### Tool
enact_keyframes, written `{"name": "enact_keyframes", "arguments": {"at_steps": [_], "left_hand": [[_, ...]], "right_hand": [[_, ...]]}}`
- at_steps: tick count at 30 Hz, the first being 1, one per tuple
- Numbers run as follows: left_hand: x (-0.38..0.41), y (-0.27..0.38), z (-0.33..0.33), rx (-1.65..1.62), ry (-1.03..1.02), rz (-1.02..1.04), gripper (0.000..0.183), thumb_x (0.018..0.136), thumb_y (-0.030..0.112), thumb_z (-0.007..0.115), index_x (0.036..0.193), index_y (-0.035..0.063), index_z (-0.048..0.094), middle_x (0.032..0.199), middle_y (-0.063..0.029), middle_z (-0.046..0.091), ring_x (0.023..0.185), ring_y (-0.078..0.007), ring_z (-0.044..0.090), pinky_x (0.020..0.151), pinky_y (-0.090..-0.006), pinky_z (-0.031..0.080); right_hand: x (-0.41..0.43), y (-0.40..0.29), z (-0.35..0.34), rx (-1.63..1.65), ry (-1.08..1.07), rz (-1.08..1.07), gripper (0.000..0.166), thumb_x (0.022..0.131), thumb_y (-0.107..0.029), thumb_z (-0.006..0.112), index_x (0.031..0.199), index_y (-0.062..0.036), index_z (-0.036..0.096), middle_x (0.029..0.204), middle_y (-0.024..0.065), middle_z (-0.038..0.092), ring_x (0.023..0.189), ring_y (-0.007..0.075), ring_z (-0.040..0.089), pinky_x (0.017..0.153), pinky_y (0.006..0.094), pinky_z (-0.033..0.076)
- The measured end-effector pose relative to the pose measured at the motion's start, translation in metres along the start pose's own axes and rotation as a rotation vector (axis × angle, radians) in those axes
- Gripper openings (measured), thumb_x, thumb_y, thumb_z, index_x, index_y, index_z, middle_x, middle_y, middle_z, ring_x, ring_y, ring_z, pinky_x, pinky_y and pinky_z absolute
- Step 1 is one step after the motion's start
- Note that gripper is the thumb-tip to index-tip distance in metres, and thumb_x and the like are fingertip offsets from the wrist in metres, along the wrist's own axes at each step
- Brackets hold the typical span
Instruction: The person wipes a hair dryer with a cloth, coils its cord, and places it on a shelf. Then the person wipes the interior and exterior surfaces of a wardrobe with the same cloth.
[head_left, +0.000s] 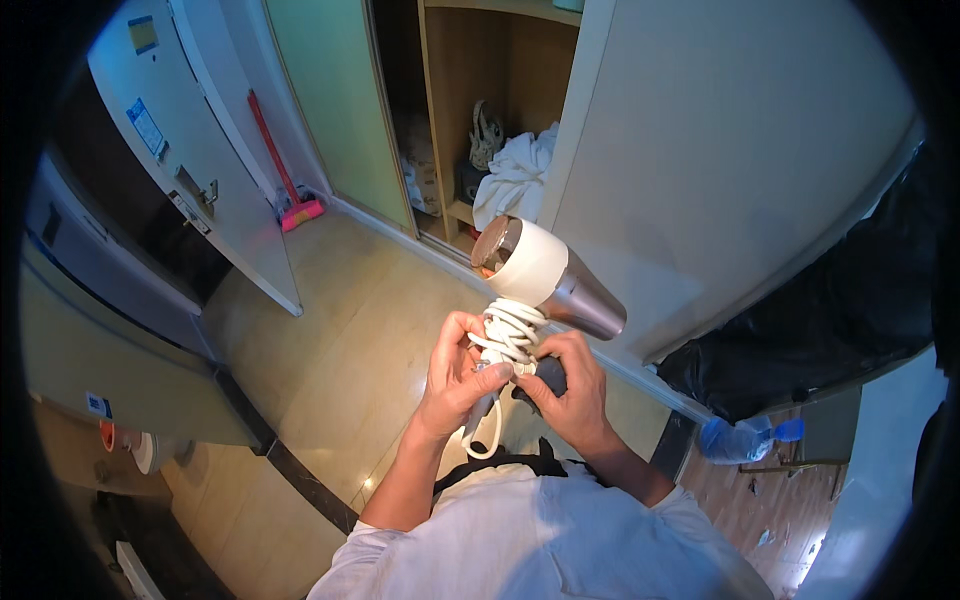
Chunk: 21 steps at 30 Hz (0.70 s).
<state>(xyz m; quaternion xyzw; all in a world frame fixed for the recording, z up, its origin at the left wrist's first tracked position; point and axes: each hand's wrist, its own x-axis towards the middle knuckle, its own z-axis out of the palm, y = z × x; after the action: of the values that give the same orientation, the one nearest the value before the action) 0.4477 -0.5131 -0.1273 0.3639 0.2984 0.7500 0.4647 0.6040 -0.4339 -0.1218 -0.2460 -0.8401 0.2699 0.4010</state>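
Held up before my chest is a hair dryer (585, 296) with a white and metallic barrel, its broad end facing the upper left. White cord (514, 330) winds in several turns below the barrel, and a loop of it hangs down near my shirt. My left hand (459, 382) is closed around the wound cord and handle from the left, thumb across the front. What looks like a plug with metal prongs (481, 365) shows by that thumb. On the other side, my right hand (568, 382) grips a dark grey rounded piece (551, 375); its exact kind is unclear.
An open door (187, 150) stands at the left, with a pink broom (300, 214) in the corner behind it. Ahead, a wardrobe (461, 97) holds white cloth (517, 172) and a bag (486, 139). A large plastic bottle (739, 440) lies at the right near black sheeting (825, 307).
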Motion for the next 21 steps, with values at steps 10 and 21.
{"name": "enact_keyframes", "arguments": {"at_steps": [10, 21], "left_hand": [[0.001, -0.005, -0.006, 0.045, 0.008, 0.038, 0.05, 0.081, 0.002, 0.077, 0.111, 0.0071, 0.036, 0.113, -0.0113, 0.054, 0.1, -0.0135, 0.057, 0.086, -0.0309, 0.05], [0.003, 0.006, -0.039, 0.193, -0.003, 0.086, 0.056, 0.076, 0.004, 0.083, 0.11, 0.0082, 0.038, 0.119, -0.0123, 0.048, 0.111, -0.0173, 0.053, 0.094, -0.0338, 0.047]], "right_hand": [[0.008, -0.004, 0.001, 0.047, -0.127, -0.046, 0.043, 0.079, -0.016, 0.078, 0.119, -0.0125, 0.063, 0.1, 0.0072, 0.059, 0.083, 0.0267, 0.064, 0.068, 0.0373, 0.052], [0.026, -0.025, 0.023, 0.048, -0.194, -0.059, 0.047, 0.076, -0.011, 0.074, 0.12, -0.0082, 0.058, 0.11, 0.0101, 0.056, 0.095, 0.0303, 0.064, 0.075, 0.039, 0.054]]}}
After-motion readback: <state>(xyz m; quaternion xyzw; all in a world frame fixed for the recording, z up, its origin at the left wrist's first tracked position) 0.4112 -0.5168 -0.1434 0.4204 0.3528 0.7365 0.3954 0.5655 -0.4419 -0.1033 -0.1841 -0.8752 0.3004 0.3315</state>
